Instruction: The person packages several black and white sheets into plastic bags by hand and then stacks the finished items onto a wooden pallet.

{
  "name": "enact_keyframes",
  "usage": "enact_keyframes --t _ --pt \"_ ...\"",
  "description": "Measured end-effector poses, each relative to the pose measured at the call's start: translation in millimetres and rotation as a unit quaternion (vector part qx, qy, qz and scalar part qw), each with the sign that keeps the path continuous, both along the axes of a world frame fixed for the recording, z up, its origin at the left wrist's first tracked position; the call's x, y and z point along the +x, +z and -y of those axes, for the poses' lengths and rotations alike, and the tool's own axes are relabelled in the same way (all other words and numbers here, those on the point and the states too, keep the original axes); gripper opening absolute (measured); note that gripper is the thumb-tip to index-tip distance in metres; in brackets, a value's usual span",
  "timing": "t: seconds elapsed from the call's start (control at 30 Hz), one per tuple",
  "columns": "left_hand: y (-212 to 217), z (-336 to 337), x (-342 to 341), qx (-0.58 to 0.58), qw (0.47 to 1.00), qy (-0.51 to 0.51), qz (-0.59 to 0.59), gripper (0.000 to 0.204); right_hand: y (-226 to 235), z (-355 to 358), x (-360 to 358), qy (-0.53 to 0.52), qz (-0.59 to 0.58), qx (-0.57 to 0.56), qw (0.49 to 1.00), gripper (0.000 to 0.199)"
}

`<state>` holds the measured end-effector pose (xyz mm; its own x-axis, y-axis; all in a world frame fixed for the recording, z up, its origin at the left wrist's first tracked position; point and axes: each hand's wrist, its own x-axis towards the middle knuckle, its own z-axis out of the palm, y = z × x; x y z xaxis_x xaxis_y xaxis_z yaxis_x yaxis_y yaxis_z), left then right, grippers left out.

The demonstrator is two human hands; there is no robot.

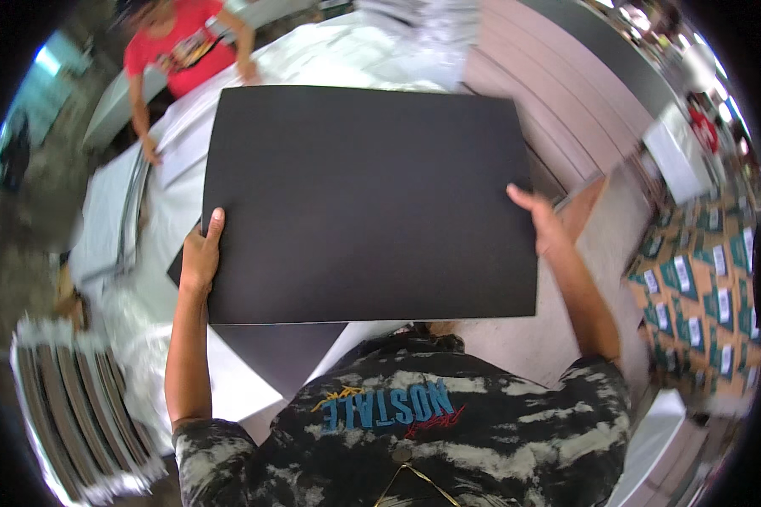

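Black board (372, 203) held by its two short sides

The left hand (199, 258) grips the left edge and the right hand (547, 226) the right edge, each with its thumb on the dark face and its fingers out of sight behind. Holding opposite sides probably shares the weight and keeps so broad a sheet from sagging or twisting. The board is in front of the chest, broad face up toward the head; whether it touches anything beneath cannot be told. The left hand sits slightly nearer than the right, perhaps because the board is a little turned.

Under its near left part lies a second dark sheet (287, 348), set askew, so its corners show past the board. Farther left, a co-worker in a red shirt (177, 55) has a hand by pale sheets (184, 160). A stack of boards (84, 410) stands near left; patterned cartons (698, 296) are piled right, apart from the board
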<state>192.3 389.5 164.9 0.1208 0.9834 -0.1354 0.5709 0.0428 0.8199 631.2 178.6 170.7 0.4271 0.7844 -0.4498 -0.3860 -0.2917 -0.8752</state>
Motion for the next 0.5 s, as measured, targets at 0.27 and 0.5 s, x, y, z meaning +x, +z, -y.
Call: enact_keyframes --t 0.27,0.5 --pt "-35 87 -168 0.191 0.961 0.195 0.036 0.061 -64 -28 -123 -0.046 0.132 0.202 0.969 0.06" --pt "20 25 -236 0.193 0.972 0.127 -0.05 0.061 -95 -10 -228 -0.092 0.072 0.199 0.973 0.055"
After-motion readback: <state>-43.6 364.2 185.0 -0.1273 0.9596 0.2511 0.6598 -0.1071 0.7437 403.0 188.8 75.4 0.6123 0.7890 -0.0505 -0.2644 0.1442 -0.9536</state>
